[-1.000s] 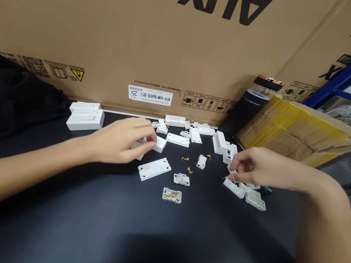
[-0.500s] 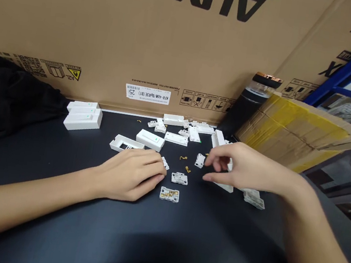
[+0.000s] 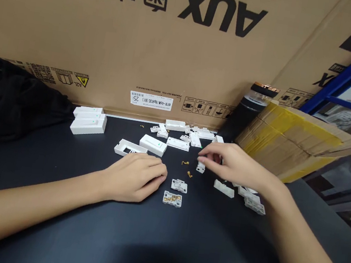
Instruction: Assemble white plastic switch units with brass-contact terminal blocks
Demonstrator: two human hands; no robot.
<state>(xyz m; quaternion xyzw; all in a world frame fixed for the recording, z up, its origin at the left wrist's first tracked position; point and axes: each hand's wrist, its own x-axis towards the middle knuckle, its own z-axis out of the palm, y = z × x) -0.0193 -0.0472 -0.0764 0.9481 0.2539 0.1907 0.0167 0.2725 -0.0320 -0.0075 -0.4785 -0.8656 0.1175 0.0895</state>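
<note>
My right hand [image 3: 224, 159] is closed in a pinch at a small white plastic piece [image 3: 201, 167] on the black table; its thumb and forefinger cover the piece's upper part. My left hand [image 3: 137, 176] rests palm down with its fingers bent together, and what may lie under them is hidden. Just right of it are a white contact plate [image 3: 179, 186] and, nearer me, a white plate with brass parts inside [image 3: 172, 199]. Two small brass pieces [image 3: 189, 174] lie between my hands. Beyond my left hand sit an open white frame [image 3: 123, 146] and a white casing [image 3: 153, 145].
Stacked white casings [image 3: 88, 126] stand at the left beside black cloth [image 3: 13, 101]. More white parts [image 3: 178, 144] lie at the back and right [image 3: 223, 188]. A dark bottle [image 3: 247, 111] and a yellow-taped carton [image 3: 281, 135] stand at the right, before a large carton [image 3: 115, 46].
My right hand has moved left onto the small white piece, its fingers closing on it. The white piece at my left fingertips no longer shows. The view has shifted slightly.
</note>
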